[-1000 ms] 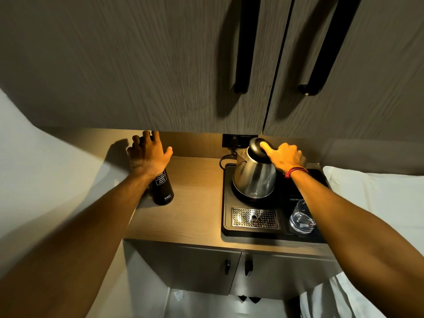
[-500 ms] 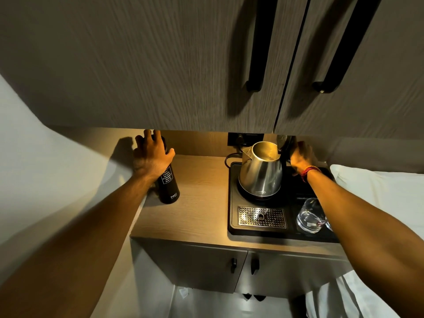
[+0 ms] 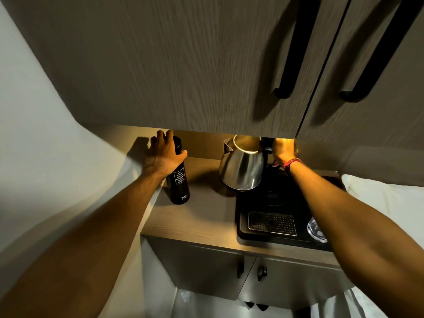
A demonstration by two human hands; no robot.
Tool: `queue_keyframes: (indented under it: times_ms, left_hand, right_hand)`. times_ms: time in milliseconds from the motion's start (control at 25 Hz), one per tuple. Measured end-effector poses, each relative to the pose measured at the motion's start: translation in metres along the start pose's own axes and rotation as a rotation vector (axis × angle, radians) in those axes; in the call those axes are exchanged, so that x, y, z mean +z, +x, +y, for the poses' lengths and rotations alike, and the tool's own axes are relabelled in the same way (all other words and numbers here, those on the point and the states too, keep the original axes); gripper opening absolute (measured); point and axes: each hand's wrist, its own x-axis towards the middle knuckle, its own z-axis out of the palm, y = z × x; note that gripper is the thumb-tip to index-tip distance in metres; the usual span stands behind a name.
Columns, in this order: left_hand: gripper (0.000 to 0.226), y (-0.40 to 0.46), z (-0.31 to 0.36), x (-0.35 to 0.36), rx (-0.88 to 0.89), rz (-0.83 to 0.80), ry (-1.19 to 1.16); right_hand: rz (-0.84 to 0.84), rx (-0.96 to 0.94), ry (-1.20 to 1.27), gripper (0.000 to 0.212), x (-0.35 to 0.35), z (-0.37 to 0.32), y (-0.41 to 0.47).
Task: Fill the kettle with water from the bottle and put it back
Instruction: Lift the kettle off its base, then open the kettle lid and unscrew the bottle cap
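A steel kettle (image 3: 242,169) with its lid open hangs lifted off the black tray (image 3: 254,235), shifted left so it partly overhangs the wooden counter (image 3: 202,216). My right hand (image 3: 283,152) grips its black handle at the back right. A tall black bottle (image 3: 179,180) with white lettering stands upright on the counter's left side. My left hand (image 3: 164,154) is wrapped around its upper part. The bottle's top is partly hidden by my fingers.
The tray carries a round heating base (image 3: 275,198), a metal drip grille (image 3: 271,223) and a clear glass (image 3: 317,229) at its right. Wooden upper cabinets (image 3: 183,65) with black handles hang low over the counter. White bedding (image 3: 385,203) lies to the right.
The kettle lid was opened, then my right hand took the handle and lifted the kettle off its base toward the left. My left hand closed around the bottle.
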Motion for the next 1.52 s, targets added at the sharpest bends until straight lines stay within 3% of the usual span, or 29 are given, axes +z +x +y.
queue_keyframes:
  times_ms: [160,440,560,640,840,960,1080,1200,1320,1400,1520]
  left_hand:
    - [0.076,-0.002,-0.005,-0.005,0.063,-0.011,0.03]
    - [0.074,-0.01,-0.018,-0.009,0.118,0.028,0.003]
    - [0.072,-0.01,-0.02,-0.012,0.113,0.034,0.02]
    - [0.074,-0.01,-0.021,-0.012,0.094,0.038,0.014]
    - [0.106,-0.008,-0.021,-0.018,-0.01,0.029,0.007]
    - [0.089,-0.005,-0.025,-0.026,0.119,-0.014,-0.047]
    - [0.08,-0.002,-0.023,-0.026,0.138,-0.082,-0.114]
    - [0.092,-0.001,-0.02,-0.02,0.039,-0.063,-0.006]
    - [0.095,0.001,-0.021,-0.018,0.029,-0.089,-0.063]
    - [0.086,0.003,-0.019,-0.019,0.078,-0.121,-0.075]
    - [0.085,0.002,-0.012,-0.023,0.043,-0.064,-0.041]
  right_hand:
    - [0.047,-0.182,-0.012,0.036,0.035,-0.043,-0.055]
    - [-0.123,-0.009,0.21,0.05,0.107,-0.026,-0.064]
    - [-0.092,-0.079,0.169,0.061,0.106,-0.044,-0.082]
    - [-0.101,-0.092,0.14,0.057,0.103,-0.052,-0.092]
    - [-0.126,-0.125,0.035,0.062,0.11,-0.031,-0.093]
    - [-0.105,-0.094,0.047,0.07,0.113,-0.025,-0.089]
    - [-0.149,-0.082,0.063,0.057,0.108,-0.032,-0.093]
    - [-0.192,-0.038,0.048,0.04,0.111,-0.016,-0.084]
    - [-0.388,0.081,-0.063,0.03,0.123,0.021,-0.057]
    - [-0.365,0.0,-0.08,0.025,0.128,0.015,-0.044]
    - [-0.275,-0.229,-0.122,0.042,0.096,-0.036,-0.099]
